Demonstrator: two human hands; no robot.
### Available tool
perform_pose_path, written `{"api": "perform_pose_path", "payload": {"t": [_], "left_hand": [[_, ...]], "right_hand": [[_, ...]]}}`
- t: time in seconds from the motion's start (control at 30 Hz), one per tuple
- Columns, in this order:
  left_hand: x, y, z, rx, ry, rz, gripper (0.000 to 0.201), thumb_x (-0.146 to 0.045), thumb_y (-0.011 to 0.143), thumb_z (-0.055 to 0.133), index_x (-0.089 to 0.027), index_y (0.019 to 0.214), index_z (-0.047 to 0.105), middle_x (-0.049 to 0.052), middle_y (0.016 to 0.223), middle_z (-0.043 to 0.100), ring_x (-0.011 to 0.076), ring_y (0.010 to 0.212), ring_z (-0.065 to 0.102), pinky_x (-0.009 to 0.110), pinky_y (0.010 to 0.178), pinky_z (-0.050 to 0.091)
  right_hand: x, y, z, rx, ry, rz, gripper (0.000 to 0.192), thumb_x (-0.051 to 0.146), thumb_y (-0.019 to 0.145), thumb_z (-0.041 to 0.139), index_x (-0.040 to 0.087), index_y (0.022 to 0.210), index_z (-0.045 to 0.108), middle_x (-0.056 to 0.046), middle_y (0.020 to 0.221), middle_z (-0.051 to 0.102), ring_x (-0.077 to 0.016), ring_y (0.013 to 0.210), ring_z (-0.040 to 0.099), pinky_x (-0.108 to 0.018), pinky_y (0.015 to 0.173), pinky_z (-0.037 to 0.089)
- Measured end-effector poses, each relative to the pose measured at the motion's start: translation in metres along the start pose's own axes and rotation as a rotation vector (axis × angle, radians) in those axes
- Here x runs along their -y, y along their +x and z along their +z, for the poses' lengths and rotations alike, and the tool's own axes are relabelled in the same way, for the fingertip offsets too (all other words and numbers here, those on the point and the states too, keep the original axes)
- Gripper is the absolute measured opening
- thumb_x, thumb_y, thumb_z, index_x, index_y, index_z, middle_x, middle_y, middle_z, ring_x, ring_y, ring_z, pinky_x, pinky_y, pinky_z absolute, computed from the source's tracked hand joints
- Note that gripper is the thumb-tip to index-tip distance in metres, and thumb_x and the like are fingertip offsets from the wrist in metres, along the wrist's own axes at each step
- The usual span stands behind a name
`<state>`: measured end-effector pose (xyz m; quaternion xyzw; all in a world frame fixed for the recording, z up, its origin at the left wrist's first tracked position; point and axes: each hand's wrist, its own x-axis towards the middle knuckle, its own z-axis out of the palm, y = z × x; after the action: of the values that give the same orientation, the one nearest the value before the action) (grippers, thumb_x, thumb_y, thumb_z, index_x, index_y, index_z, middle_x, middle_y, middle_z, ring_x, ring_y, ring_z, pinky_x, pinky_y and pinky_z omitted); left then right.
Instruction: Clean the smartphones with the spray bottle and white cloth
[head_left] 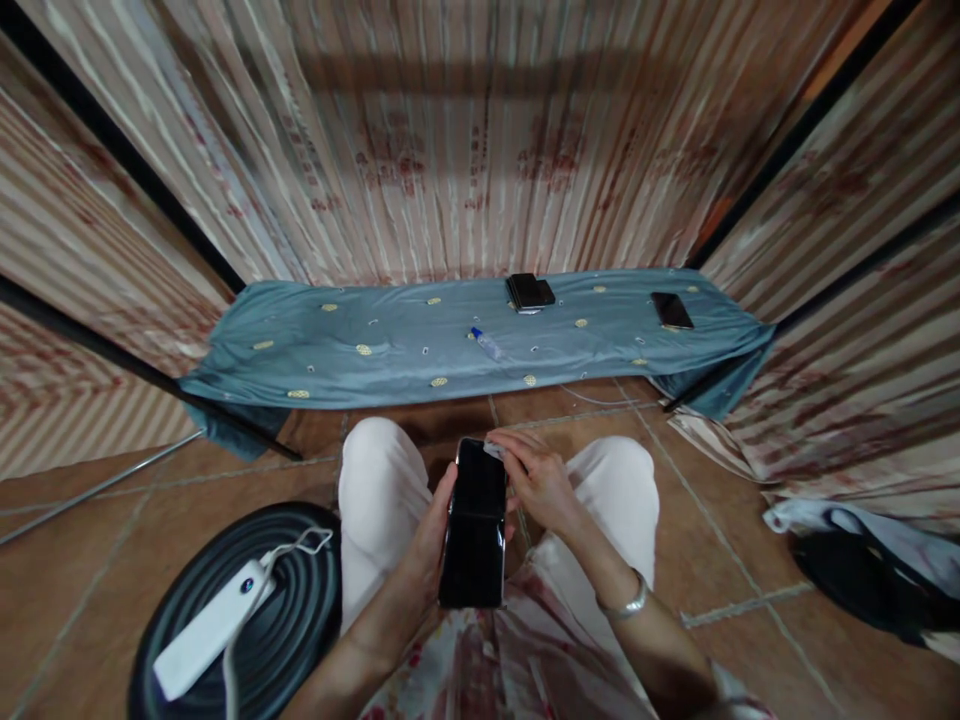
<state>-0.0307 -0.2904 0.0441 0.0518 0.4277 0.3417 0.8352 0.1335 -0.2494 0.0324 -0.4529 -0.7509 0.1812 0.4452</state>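
Two hands meet over a dark phone [474, 525] at lower centre of the frame, above the person's lap. At lower left, a black round stool [292, 610] carries a white power bank [210, 630] with a thin white cord looping off it. Moving right, the left hand [431, 530] grips the phone along its left edge, fingers wrapped behind it and thumb on the side. The phone is held with its long axis running nearly straight up the frame, its top end pointing away from the person toward the cloth, its dark screen facing the camera. Just right of it, the right hand [536, 480] is bent over the phone's top right corner, fingertips pinching a small pale wipe [495, 449] against that corner. A silver bangle [628, 602] sits on the right wrist.

Across the middle of the frame, a blue-grey cloth [337, 350] with small gold spots lies on the tiled floor. On it, left to right: a small bottle with a blue cap [487, 343] lying on its side, a stack of dark phones [529, 292] at the far edge, and a single dark phone [671, 310] toward the right end. At lower right, dark and pale fabric [862, 560] is heaped on the tiles.
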Motion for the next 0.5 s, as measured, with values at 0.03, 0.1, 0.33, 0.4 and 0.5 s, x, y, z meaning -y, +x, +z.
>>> {"api": "perform_pose_path", "payload": {"t": [0.03, 0.1, 0.33, 0.4, 0.5], "left_hand": [[0.000, 0.003, 0.001, -0.023, 0.005, 0.004, 0.055, -0.059, 0.085, 0.053, -0.013, 0.113, 0.067, 0.009, 0.068, 0.073, 0.0231, 0.054, 0.069, 0.031, 0.048, 0.054], [0.001, 0.001, 0.005, -0.051, 0.005, 0.024, 0.054, -0.058, 0.086, 0.053, -0.014, 0.113, 0.067, 0.007, 0.065, 0.072, 0.0217, 0.051, 0.068, 0.030, 0.047, 0.053], [0.011, -0.045, 0.017, -0.005, -0.008, 0.142, 0.046, -0.045, 0.083, 0.064, -0.027, 0.125, 0.062, 0.004, 0.100, 0.075, 0.0192, 0.075, 0.072, 0.027, 0.068, 0.057], [0.011, -0.050, 0.017, -0.021, 0.003, 0.199, 0.047, -0.042, 0.083, 0.066, -0.028, 0.127, 0.061, 0.004, 0.108, 0.073, 0.0197, 0.085, 0.072, 0.027, 0.072, 0.057], [0.011, -0.044, 0.014, -0.031, 0.061, 0.141, 0.053, -0.051, 0.082, 0.063, -0.021, 0.126, 0.062, 0.009, 0.103, 0.074, 0.0226, 0.087, 0.071, 0.029, 0.070, 0.057]], "right_hand": [[0.002, 0.002, 0.000, 0.014, -0.007, -0.016, 0.031, 0.013, 0.095, 0.043, 0.021, 0.112, 0.067, -0.008, 0.109, 0.071, -0.0203, 0.103, 0.064, -0.038, 0.091, 0.053], [0.006, 0.005, 0.000, 0.047, -0.015, -0.048, 0.031, 0.012, 0.095, 0.042, 0.019, 0.112, 0.067, -0.009, 0.109, 0.071, -0.0207, 0.103, 0.063, -0.039, 0.091, 0.053], [0.019, 0.013, 0.003, 0.101, -0.036, -0.142, 0.031, 0.011, 0.096, 0.040, 0.017, 0.116, 0.063, -0.010, 0.110, 0.070, -0.0210, 0.102, 0.061, -0.038, 0.090, 0.053], [0.020, 0.014, 0.004, 0.101, -0.040, -0.165, 0.031, 0.010, 0.095, 0.040, 0.016, 0.116, 0.062, -0.010, 0.111, 0.069, -0.0208, 0.102, 0.061, -0.037, 0.090, 0.053], [0.021, 0.013, 0.004, 0.116, -0.063, -0.194, 0.031, 0.008, 0.095, 0.039, 0.015, 0.116, 0.061, -0.010, 0.109, 0.069, -0.0215, 0.102, 0.059, -0.037, 0.089, 0.053]]}}
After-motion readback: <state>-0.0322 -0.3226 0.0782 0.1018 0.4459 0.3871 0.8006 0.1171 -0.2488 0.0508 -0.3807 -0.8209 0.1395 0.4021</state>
